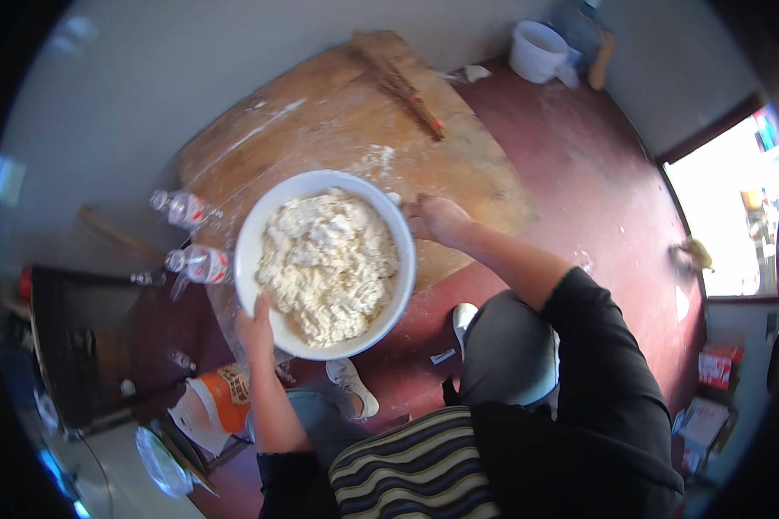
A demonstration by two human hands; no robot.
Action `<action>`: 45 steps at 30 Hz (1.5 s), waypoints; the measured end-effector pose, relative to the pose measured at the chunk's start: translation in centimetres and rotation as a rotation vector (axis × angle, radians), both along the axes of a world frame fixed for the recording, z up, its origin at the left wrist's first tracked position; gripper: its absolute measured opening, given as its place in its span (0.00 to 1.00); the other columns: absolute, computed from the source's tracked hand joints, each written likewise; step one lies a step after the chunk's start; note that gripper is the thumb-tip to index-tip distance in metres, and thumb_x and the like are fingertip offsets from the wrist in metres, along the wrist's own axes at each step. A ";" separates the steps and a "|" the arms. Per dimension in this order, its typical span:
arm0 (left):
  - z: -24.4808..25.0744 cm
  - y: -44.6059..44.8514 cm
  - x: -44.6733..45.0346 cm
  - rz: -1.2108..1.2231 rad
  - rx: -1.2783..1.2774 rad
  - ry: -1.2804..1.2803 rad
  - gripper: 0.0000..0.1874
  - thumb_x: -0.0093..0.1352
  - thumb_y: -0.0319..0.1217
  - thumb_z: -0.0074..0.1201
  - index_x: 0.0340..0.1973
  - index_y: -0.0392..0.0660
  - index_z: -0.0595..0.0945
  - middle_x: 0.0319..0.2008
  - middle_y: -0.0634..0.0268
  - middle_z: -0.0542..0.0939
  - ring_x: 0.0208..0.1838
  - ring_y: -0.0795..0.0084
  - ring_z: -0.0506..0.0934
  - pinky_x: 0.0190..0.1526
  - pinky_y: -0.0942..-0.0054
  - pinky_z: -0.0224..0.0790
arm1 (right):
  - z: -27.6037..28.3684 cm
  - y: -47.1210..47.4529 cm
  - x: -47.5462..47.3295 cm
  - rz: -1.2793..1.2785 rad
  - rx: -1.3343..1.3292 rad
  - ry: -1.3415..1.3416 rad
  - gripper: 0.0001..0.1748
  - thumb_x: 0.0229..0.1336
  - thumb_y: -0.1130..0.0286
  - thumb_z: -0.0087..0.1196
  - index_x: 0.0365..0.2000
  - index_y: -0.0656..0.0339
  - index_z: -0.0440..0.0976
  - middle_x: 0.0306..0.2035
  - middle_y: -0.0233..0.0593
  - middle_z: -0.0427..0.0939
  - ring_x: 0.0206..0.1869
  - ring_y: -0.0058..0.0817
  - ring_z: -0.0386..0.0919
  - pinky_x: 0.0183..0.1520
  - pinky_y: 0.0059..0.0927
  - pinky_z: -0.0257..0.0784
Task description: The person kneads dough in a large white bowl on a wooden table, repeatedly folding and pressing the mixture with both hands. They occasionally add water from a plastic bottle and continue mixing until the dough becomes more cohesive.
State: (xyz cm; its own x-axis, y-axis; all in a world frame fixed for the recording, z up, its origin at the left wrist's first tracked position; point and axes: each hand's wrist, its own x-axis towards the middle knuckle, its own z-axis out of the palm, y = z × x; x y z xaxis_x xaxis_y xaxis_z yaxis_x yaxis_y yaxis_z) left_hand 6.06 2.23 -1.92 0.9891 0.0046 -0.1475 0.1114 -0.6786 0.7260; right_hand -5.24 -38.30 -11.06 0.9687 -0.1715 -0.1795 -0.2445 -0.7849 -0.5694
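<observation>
A wide white basin [248,259] filled with shaggy, crumbly dough [331,266] is in front of me, over the near part of a floured wooden board [285,143]. Whether its base rests on the board is hidden. My left hand [256,331] grips the basin's near-left wall, thumb over the rim. My right hand [436,217] is at the basin's right rim with its fingers bent and blurred. A small whitish lump [395,198] shows by those fingertips; I cannot tell whether they hold it or the rim.
Two glass bottles [185,209] [204,263] stand at the board's left edge. A wooden strip [402,84] lies across its far part. Beyond are a white bucket [537,53] and red floor [558,168]. An orange-and-white bag [217,402] sits at lower left, beside a dark rack [58,363].
</observation>
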 end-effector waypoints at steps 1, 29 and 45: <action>0.7 -0.8 0.3 0.000 0.109 -0.021 0.28 0.72 0.48 0.52 0.46 0.29 0.80 0.39 0.41 0.82 0.45 0.49 0.80 0.49 0.57 0.69 | -1.3 -1.3 0.6 0.044 -0.044 -0.035 0.18 0.43 0.65 0.69 0.39 0.53 0.81 0.42 0.44 0.79 0.49 0.44 0.76 0.53 0.43 0.73; 8.6 1.5 3.7 -0.050 -0.238 -0.552 0.32 0.46 0.31 0.70 0.48 0.42 0.79 0.46 0.53 0.80 0.52 0.50 0.78 0.53 0.56 0.71 | 31.1 20.6 13.5 0.324 0.285 -0.311 0.22 0.53 0.72 0.67 0.49 0.66 0.78 0.37 0.38 0.84 0.39 0.19 0.80 0.46 0.26 0.76; 12.0 7.7 2.0 -0.548 -0.418 -0.110 0.34 0.45 0.32 0.70 0.50 0.39 0.81 0.46 0.49 0.82 0.52 0.51 0.79 0.56 0.60 0.69 | 34.7 23.6 10.9 0.832 -0.251 -0.495 0.08 0.57 0.69 0.61 0.35 0.63 0.80 0.33 0.44 0.79 0.37 0.42 0.78 0.43 0.40 0.74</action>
